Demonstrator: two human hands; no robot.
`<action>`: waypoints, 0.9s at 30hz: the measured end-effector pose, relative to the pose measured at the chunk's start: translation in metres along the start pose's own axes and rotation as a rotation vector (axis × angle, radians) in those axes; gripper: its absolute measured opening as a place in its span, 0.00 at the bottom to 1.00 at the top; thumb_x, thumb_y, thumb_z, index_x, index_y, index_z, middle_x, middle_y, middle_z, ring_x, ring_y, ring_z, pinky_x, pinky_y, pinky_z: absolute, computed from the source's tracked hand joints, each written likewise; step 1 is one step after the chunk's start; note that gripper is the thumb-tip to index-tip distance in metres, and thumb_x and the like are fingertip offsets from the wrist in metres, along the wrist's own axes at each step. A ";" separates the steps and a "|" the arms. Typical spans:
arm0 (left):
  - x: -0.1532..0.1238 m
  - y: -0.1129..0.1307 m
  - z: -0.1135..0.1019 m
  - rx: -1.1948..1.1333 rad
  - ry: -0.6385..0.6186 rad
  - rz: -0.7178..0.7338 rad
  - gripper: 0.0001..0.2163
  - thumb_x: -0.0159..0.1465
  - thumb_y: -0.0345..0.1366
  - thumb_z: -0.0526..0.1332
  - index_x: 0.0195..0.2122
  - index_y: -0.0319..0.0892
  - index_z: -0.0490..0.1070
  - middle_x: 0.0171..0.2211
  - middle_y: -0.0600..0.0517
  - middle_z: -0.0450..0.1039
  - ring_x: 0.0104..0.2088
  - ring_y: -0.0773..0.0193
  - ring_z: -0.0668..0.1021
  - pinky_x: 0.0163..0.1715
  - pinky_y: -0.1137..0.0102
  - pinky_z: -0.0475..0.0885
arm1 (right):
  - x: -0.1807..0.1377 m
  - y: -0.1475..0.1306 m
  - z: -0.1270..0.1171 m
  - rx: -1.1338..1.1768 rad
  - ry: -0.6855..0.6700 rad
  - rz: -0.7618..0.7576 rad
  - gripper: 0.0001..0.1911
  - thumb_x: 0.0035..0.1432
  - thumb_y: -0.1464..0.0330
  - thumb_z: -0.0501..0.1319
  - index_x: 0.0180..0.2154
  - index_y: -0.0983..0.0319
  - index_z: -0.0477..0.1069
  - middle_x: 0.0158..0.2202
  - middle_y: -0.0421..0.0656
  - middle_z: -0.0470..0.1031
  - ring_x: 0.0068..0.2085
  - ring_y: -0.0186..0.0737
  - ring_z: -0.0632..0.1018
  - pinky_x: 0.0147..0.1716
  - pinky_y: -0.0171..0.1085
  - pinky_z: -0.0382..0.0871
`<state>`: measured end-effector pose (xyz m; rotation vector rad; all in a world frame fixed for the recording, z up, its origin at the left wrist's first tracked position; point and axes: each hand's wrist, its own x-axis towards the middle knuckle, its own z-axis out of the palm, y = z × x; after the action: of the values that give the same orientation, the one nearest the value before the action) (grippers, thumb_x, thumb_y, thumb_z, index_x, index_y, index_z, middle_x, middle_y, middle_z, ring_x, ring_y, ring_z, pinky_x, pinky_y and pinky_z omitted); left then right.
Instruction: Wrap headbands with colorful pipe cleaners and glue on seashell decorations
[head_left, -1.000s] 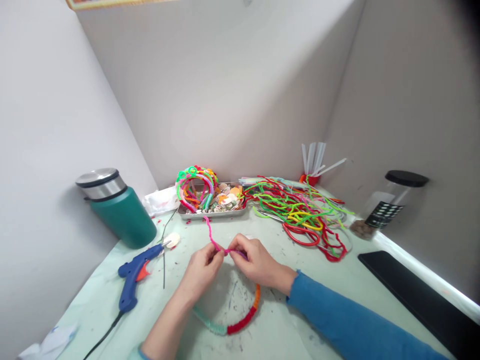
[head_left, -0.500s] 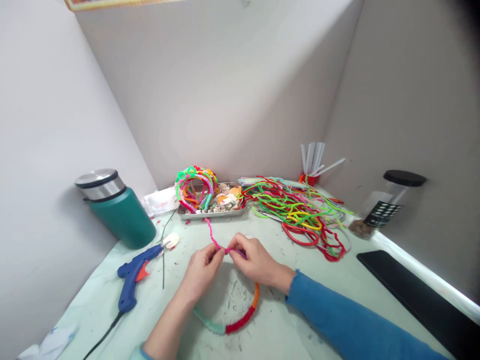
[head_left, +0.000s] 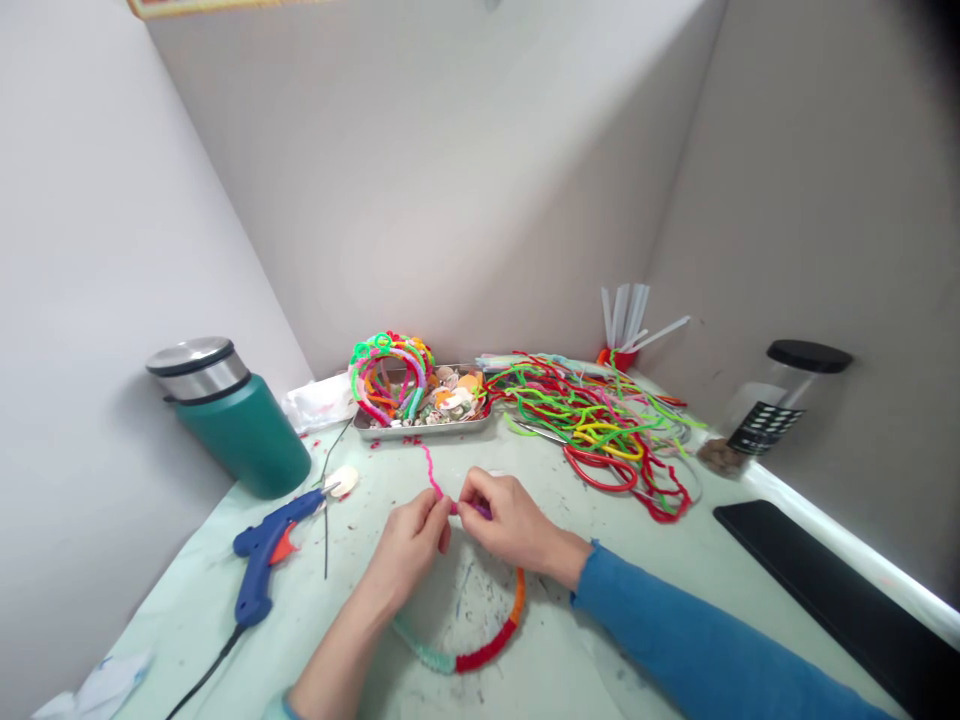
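My left hand point(head_left: 411, 545) and my right hand point(head_left: 507, 520) meet over the middle of the table, both pinched on a hoop-shaped headband point(head_left: 487, 645) wrapped in teal, red and orange pipe cleaner. A pink pipe cleaner point(head_left: 433, 480) runs from between my fingers up toward the tray. Its free end points away from me. My hands hide the top of the hoop. My right arm wears a blue sleeve.
A metal tray point(head_left: 420, 428) with wrapped headbands and small pieces stands behind. A heap of coloured pipe cleaners point(head_left: 600, 420) lies right of it. A blue glue gun point(head_left: 266, 550) and green flask point(head_left: 229, 415) are left. A jar point(head_left: 780, 405) and black pad point(head_left: 832, 590) are right.
The pink pipe cleaner's free end has shortened and swung a little to the right. My left hand has shifted slightly right, closer to my right hand.
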<state>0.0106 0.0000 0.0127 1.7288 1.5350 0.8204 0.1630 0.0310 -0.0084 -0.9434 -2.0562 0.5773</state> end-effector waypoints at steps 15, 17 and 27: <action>0.002 -0.009 -0.003 -0.027 0.193 0.054 0.10 0.59 0.44 0.53 0.31 0.43 0.65 0.26 0.54 0.72 0.18 0.68 0.69 0.19 0.75 0.62 | 0.002 0.003 -0.001 0.151 0.001 0.120 0.04 0.54 0.71 0.55 0.29 0.63 0.67 0.23 0.37 0.69 0.25 0.31 0.67 0.25 0.30 0.58; 0.001 -0.009 -0.003 0.069 0.231 0.116 0.07 0.58 0.41 0.55 0.33 0.44 0.65 0.30 0.53 0.73 0.22 0.67 0.72 0.20 0.74 0.63 | 0.002 0.005 0.000 0.173 0.019 0.136 0.04 0.54 0.70 0.56 0.29 0.63 0.66 0.23 0.37 0.69 0.25 0.30 0.68 0.25 0.29 0.59; 0.001 -0.009 -0.006 0.265 0.438 0.215 0.07 0.58 0.39 0.56 0.35 0.43 0.63 0.29 0.53 0.68 0.25 0.65 0.73 0.24 0.71 0.66 | 0.004 0.003 -0.001 0.206 0.035 0.151 0.04 0.54 0.70 0.56 0.28 0.63 0.66 0.22 0.37 0.68 0.24 0.30 0.67 0.25 0.29 0.59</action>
<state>0.0008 0.0021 0.0089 2.0267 1.8284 1.2139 0.1641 0.0360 -0.0081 -0.9834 -1.8636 0.8297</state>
